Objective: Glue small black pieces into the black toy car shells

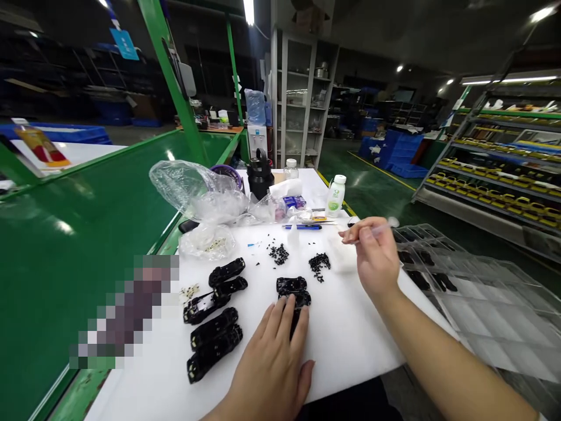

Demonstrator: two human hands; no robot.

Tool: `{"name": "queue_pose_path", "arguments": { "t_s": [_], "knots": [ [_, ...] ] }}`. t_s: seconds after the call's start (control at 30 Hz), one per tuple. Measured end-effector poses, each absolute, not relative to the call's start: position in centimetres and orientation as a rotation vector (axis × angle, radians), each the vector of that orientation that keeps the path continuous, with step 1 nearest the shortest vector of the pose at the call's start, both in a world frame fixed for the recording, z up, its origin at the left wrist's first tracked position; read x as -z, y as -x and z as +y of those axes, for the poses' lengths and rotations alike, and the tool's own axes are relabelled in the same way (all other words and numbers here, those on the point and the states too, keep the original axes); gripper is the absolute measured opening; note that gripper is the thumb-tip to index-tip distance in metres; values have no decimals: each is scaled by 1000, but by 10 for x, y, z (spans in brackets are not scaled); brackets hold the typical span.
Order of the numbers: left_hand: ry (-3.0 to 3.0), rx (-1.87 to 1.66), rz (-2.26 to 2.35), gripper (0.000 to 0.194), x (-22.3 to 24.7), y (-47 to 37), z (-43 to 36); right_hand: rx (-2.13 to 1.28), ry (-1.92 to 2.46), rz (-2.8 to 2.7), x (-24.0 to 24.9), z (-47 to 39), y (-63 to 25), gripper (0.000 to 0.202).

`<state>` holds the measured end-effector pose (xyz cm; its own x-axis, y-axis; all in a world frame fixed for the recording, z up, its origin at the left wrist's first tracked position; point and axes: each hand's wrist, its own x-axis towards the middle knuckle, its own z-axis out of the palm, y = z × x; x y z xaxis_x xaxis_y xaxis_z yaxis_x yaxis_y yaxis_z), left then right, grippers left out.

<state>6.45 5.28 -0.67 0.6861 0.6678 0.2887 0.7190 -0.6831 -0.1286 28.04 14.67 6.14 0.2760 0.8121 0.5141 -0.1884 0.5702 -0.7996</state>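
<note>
My left hand lies with its fingers outstretched over a short row of black toy-car bodies, its fingertips resting on them and covering part of the row. Raised above the table's right side, my right hand pinches a thin translucent stick with a pale rounded end. Below and left of that hand is a pile of tiny black parts, with a second black pile farther left. More black toy-car bodies stand in a column left of my left hand.
A plastic bag holds small pale pieces. Behind are a blue pen, a white-green bottle, a black flask and crumpled clear plastic. Clear compartment trays with black parts flank the table's right edge.
</note>
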Motion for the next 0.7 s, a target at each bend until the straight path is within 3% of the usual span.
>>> {"name": "queue_pose_path", "arguments": {
  "t_s": [0.1,0.27,0.4,0.7],
  "knots": [
    [2691,324,-1131,65,7,-63,54,-1036,443,-1200,-81,148,-256,16],
    [2733,397,-1059,66,15,-61,57,-1853,275,-1135,-44,171,-219,61],
    [2812,373,-1108,59,16,-62,59,-1911,227,-1054,-11,171,-211,78],
    [2931,185,-1261,55,9,-69,62,-1885,371,-1023,-8,171,-207,72]
  ]
}}
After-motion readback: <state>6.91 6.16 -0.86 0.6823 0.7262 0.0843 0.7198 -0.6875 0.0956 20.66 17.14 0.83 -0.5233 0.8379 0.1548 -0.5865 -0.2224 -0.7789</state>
